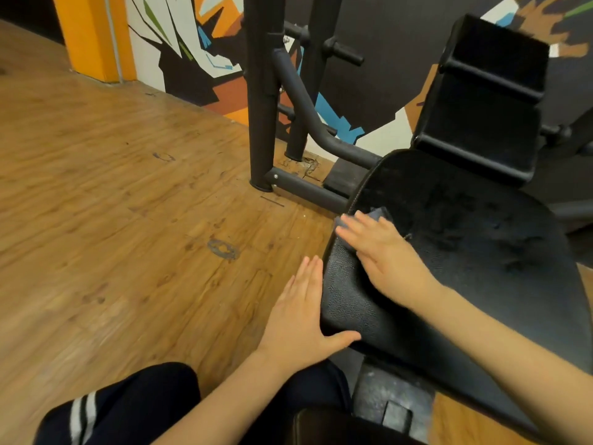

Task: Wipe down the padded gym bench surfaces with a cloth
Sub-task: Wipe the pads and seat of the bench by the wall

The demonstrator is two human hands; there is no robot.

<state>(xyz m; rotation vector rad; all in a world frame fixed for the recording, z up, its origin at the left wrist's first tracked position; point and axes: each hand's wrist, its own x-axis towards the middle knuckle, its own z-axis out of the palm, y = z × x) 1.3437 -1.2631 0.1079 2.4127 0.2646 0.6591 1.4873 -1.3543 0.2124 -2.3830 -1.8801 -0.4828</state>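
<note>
My right hand (383, 252) lies flat on the cloth (378, 214), fingers straight and spread, pressing it against the left edge of the black seat pad (465, 252). Only a dark blue corner of the cloth shows past my fingertips, so I cannot say how it is folded beneath my palm. My left hand (300, 311) is open too, fingers straight along the pad's side wall, thumb hooked under its near corner to steady it.

The cloth looks thin and limp; it will bunch or slide out unless I keep my whole palm on it rather than pinching a corner. The pad is firm, pebbled vinyl with some give, and the grain should drag a little on the cloth. Its top carries dull smudges toward the back, near the upright back pad (487, 101), so I judge most of the surface is yet to be done. The rounded edge under my fingers needs the cloth wrapped over it.
</note>
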